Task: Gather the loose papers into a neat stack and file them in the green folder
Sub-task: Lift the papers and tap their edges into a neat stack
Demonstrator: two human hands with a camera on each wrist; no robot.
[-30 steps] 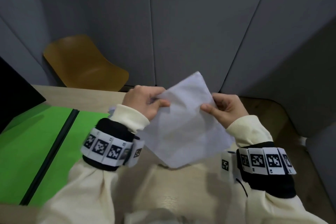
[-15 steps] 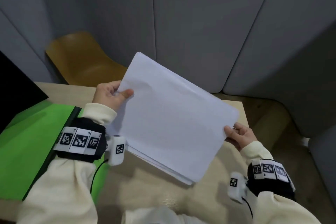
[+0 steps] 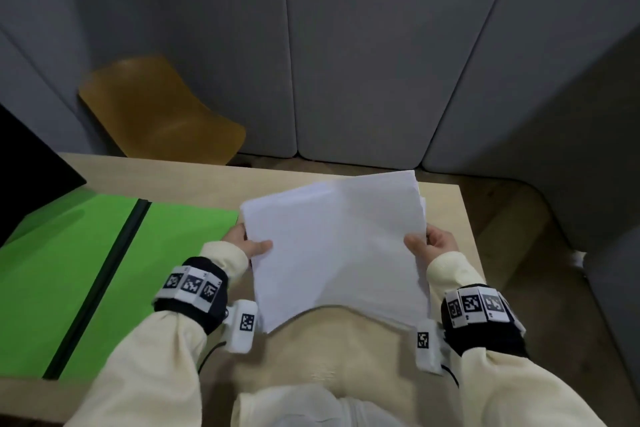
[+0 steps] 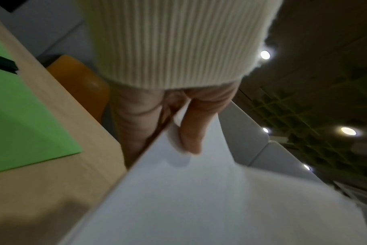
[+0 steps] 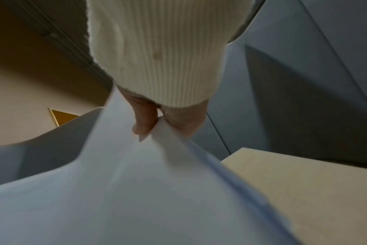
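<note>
head view: papers [image 3: 336,253] between fingers [image 3: 258,247]

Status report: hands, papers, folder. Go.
Left hand and right hand pinch the paper stack at its side edges, above the table. Green folder open, left of the stack. Nothing between.

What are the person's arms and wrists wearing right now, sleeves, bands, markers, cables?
Both arms wear cream ribbed knit sleeves. Each wrist carries a black band: the left wrist band and right wrist band are ringed with white tiles printed with black square codes. A small white coded module hangs beside each band, trailing a thin black cable.
</note>
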